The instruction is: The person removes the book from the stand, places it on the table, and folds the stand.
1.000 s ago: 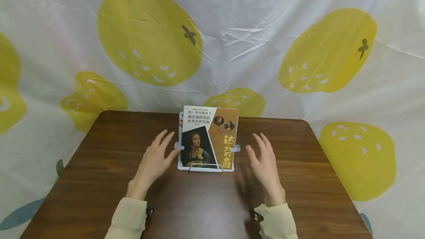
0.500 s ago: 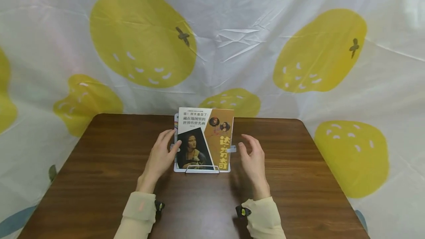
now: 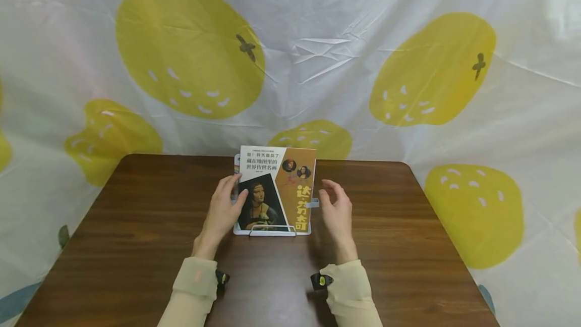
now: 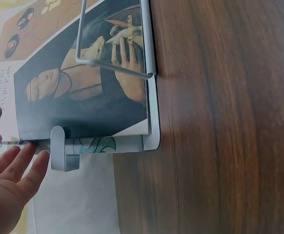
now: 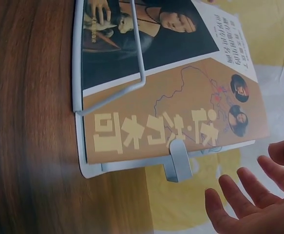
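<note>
A book (image 3: 295, 170) with a painted portrait on its orange and white cover leans upright on a white book stand (image 5: 89, 169). A wire bar crosses its lower front. Small grey side clips (image 4: 58, 148) (image 5: 180, 161) hold its two edges. My left hand (image 3: 221, 211) is at the left side, its fingertips at the stand's edge by the clip and its thumb in front of the cover; whether they press is unclear. My right hand (image 3: 338, 213) hovers just right of the right clip, fingers loosely bent, apart from the book and holding nothing.
The stand is near the back edge of a dark brown wooden table (image 3: 136, 246). Behind the table hangs a white curtain (image 3: 313, 9) printed with yellow fruit. Each wrist wears a black strap (image 3: 321, 280) by a cream sleeve.
Both hands have moved inward toward the book, the left reaching the stand's edge and the right coming closer to the right clip. The head view has shifted slightly; book and stand appear still.
</note>
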Tool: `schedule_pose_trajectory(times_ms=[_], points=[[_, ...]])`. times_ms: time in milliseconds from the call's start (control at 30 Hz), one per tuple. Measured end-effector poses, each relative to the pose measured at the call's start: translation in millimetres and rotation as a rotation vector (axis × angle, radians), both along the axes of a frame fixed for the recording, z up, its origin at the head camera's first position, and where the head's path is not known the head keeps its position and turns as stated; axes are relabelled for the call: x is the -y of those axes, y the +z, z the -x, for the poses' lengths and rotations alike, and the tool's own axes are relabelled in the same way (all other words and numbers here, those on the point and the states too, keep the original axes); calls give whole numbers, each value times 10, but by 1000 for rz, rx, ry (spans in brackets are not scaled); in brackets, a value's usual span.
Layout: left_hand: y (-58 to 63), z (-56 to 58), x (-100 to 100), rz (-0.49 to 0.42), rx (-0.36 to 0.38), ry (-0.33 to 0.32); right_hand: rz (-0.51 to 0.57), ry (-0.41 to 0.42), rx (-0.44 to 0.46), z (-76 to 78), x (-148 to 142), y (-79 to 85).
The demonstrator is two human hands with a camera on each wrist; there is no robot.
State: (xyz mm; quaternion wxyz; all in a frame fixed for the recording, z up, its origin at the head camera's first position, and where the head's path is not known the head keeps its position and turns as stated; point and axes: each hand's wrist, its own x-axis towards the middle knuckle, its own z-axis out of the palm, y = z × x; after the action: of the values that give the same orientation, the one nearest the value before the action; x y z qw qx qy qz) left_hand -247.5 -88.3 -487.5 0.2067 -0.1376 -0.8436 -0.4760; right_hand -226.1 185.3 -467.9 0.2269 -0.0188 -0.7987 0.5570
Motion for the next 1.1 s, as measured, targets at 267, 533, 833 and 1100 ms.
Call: schedule_pose_trajectory(times_ms=[267,533,833,1100], points=[[-6,50,-24,-71,25,43,67,6,20,90,74,-35],[0,108,-61,-147,24,96,61,-12,65,213,124,-88],[20,188,-78,-205,102,130,18,-43,106,290,151,-30],[2,204,-76,-169,120,176,27,-104,104,323,210,-104]])
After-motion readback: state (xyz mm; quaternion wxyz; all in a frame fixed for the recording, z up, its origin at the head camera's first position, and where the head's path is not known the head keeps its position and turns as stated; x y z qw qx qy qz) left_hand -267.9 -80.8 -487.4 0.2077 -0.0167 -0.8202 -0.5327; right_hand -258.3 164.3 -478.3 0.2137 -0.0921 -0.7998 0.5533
